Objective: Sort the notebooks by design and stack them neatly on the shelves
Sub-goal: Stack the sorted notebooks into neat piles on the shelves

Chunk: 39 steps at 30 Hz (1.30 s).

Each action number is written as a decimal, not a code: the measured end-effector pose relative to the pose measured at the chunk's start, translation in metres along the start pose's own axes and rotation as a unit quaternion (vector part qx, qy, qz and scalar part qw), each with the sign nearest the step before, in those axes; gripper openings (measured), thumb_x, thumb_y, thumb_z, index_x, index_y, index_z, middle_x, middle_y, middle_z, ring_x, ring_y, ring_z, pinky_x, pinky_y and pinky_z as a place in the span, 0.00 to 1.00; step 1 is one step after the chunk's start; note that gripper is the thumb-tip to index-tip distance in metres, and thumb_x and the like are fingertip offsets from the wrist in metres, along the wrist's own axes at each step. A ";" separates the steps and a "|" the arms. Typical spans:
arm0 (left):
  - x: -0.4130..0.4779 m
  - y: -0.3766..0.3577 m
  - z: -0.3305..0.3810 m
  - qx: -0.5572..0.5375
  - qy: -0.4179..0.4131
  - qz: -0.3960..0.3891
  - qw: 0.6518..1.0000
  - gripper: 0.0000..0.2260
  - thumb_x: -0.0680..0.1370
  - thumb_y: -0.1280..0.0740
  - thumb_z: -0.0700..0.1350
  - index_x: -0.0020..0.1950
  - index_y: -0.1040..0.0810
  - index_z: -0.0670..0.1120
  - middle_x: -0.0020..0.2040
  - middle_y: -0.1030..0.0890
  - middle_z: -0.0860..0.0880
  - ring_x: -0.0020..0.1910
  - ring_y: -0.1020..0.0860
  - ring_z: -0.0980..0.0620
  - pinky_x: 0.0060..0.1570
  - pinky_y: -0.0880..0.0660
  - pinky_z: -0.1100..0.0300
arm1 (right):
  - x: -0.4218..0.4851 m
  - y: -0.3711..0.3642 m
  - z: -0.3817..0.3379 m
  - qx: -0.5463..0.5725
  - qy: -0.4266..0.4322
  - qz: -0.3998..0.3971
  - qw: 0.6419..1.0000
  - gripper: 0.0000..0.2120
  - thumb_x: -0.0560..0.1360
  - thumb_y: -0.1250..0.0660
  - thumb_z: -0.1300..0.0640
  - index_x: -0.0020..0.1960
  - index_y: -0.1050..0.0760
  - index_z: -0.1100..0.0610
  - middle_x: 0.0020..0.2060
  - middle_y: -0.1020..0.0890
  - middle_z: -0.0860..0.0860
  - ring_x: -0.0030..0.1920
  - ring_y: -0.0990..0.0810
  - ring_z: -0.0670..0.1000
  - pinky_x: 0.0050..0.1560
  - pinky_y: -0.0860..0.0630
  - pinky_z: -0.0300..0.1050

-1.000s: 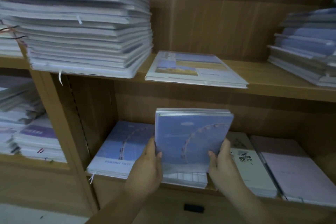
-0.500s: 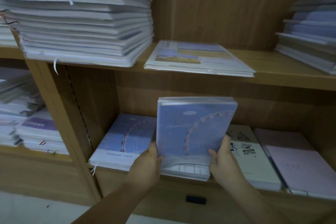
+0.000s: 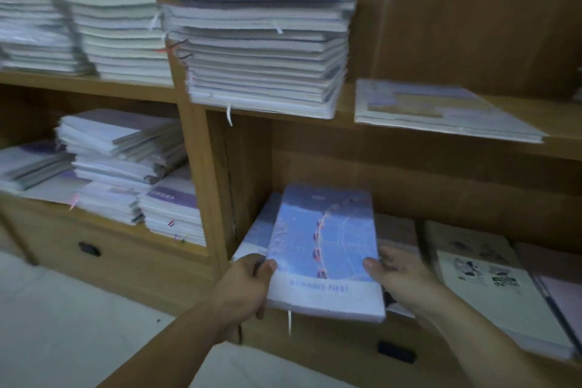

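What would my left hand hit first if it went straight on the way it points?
Likely the blue notebook lying flat just beyond the left hand, under the held stack; depth is unclear though.

Both bare forearms reach forward from the lower edge of the view, converging toward each other. The left hand (image 3: 247, 285) grips the left edge of a stack of notebooks (image 3: 324, 246), thumb on top and fingers curled beneath. The right hand (image 3: 401, 277) holds the right edge, thumb on the cover and fingers stretched along the side.
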<state>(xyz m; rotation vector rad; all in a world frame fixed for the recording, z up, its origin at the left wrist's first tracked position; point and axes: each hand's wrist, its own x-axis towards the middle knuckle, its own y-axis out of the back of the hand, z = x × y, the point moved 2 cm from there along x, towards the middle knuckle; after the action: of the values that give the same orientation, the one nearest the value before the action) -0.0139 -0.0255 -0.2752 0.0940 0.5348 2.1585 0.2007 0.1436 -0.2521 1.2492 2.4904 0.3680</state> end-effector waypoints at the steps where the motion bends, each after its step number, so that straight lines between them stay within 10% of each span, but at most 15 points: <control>1: 0.003 0.008 -0.005 -0.034 0.013 0.017 0.999 0.14 0.84 0.38 0.54 0.50 0.20 0.46 0.39 0.21 0.41 0.31 0.22 0.46 0.35 0.22 0.47 | 0.006 -0.010 -0.003 0.019 -0.012 -0.005 1.000 0.08 0.83 0.35 0.57 0.59 0.20 0.51 0.49 0.13 0.49 0.49 0.13 0.52 0.52 0.19 0.58; 13: 0.063 0.038 -0.034 -0.243 0.059 0.148 0.957 0.13 0.79 0.30 0.37 0.61 0.20 0.49 0.53 0.15 0.51 0.51 0.18 0.50 0.50 0.21 0.56 | 0.090 -0.076 -0.016 -0.100 -0.023 0.039 0.994 0.17 0.83 0.37 0.48 0.41 0.26 0.59 0.32 0.26 0.51 0.34 0.26 0.52 0.35 0.36 0.44; 22: 0.079 0.026 -0.036 -0.167 -0.038 0.226 0.959 0.12 0.81 0.33 0.39 0.60 0.19 0.53 0.52 0.17 0.59 0.47 0.21 0.62 0.53 0.23 0.63 | 0.107 -0.094 -0.020 -0.089 0.035 0.067 0.993 0.06 0.84 0.38 0.54 0.54 0.24 0.53 0.42 0.20 0.48 0.45 0.23 0.51 0.40 0.31 0.42; 34: 0.079 0.036 -0.055 0.095 -0.038 0.224 0.969 0.09 0.80 0.34 0.40 0.55 0.16 0.50 0.46 0.16 0.49 0.47 0.20 0.49 0.44 0.29 0.62 | 0.089 -0.098 -0.024 -0.163 -0.009 0.082 0.983 0.07 0.81 0.34 0.50 0.55 0.25 0.53 0.47 0.19 0.49 0.46 0.23 0.51 0.43 0.30 0.43; 39: 0.077 0.051 -0.081 0.086 -0.002 0.176 0.981 0.14 0.77 0.35 0.37 0.57 0.16 0.49 0.49 0.14 0.50 0.51 0.18 0.51 0.46 0.28 0.64 | 0.062 -0.106 -0.033 -0.274 0.022 -0.001 0.961 0.33 0.72 0.24 0.43 0.72 0.31 0.53 0.63 0.22 0.50 0.61 0.23 0.52 0.56 0.27 0.43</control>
<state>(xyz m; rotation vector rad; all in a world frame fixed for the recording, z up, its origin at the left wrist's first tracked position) -0.1196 -0.0188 -0.3373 0.3080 0.7483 2.4479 0.0760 0.1295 -0.2721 1.0082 2.1925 1.0117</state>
